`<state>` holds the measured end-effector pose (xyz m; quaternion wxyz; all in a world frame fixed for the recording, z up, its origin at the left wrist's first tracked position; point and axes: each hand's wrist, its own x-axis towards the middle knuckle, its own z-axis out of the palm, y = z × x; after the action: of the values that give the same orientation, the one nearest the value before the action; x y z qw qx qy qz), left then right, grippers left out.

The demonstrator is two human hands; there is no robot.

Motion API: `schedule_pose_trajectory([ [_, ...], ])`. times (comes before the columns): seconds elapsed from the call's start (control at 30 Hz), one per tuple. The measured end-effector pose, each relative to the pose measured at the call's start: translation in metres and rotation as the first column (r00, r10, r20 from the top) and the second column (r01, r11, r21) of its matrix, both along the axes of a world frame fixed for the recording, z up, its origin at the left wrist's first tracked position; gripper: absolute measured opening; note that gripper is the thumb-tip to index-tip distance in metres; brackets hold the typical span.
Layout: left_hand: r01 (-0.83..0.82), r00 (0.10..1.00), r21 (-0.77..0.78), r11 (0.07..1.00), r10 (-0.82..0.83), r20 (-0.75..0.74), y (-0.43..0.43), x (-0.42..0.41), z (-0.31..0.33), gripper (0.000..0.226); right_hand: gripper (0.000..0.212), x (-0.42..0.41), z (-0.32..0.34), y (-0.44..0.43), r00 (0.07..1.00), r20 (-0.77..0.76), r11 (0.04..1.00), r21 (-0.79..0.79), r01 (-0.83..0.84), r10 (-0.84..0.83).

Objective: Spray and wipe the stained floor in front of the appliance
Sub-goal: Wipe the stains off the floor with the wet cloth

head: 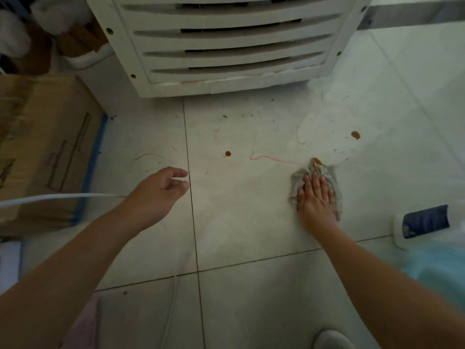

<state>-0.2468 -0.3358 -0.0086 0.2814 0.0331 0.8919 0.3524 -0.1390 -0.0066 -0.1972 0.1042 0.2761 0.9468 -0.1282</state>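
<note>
Pressing flat, fingers spread, the right hand [317, 197] pins a grey rag [314, 183] to the pale tiled floor [251, 222]; the rag's far edge touches a brown stain [316, 161]. The left hand [157, 195] hovers loosely curled, holding nothing, over bare tile. Beyond lie two more brown spots [228, 153] and [355, 135], a red thread [266, 157], then the louvred white appliance [226, 46]. A cardboard box [47, 147] bounds the left side; a white bottle [422, 224] lies at right.

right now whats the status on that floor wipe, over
Right hand flat on crumpled grey rag, pressing at one brown stain. Left hand empty, open, hovering. Two small brown spots unwiped. Loose pink thread beside rag.
</note>
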Motion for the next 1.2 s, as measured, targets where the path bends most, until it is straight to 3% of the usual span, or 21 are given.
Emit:
schedule_pose_trajectory([
  [0.2, -0.25, 0.968, 0.295, 0.922, 0.236, 0.085, 0.029, -0.01, -0.005, 0.025, 0.057, 0.024, 0.007, 0.037, 0.992, 0.028, 0.993, 0.015, 0.119, -0.12],
  [0.47, -0.132, 0.986, 0.267, 0.955, 0.153, -0.059, 0.075, -0.017, -0.028, 0.021, 0.059, -0.006, 0.008, 0.036, 0.984, 0.076, 0.986, -0.024, 0.166, -0.164],
  [0.67, 0.195, 0.95, 0.01, 0.981, -0.187, -0.25, 0.063, -0.026, -0.001, 0.023, 0.058, -0.087, 0.007, -0.002, 0.998, 0.061, 0.995, -0.1, 0.008, -0.001],
  [0.83, 0.247, 0.929, -0.161, 0.955, -0.281, -0.24, 0.037, -0.06, 0.032, 0.022, 0.059, -0.136, 0.011, -0.071, 0.982, -0.013, 0.975, -0.118, -0.189, 0.189],
  [1.07, 0.094, 0.975, -0.066, 0.993, -0.106, -0.193, 0.007, -0.058, 0.005, 0.017, 0.064, -0.184, -0.006, -0.199, 0.873, -0.118, 0.876, -0.041, -0.48, 0.473],
  [1.2, -0.103, 0.98, -0.087, 0.991, 0.086, -0.177, -0.032, -0.043, -0.002, 0.01, 0.064, -0.191, -0.01, -0.252, 0.833, -0.141, 0.838, -0.042, -0.545, 0.535],
])
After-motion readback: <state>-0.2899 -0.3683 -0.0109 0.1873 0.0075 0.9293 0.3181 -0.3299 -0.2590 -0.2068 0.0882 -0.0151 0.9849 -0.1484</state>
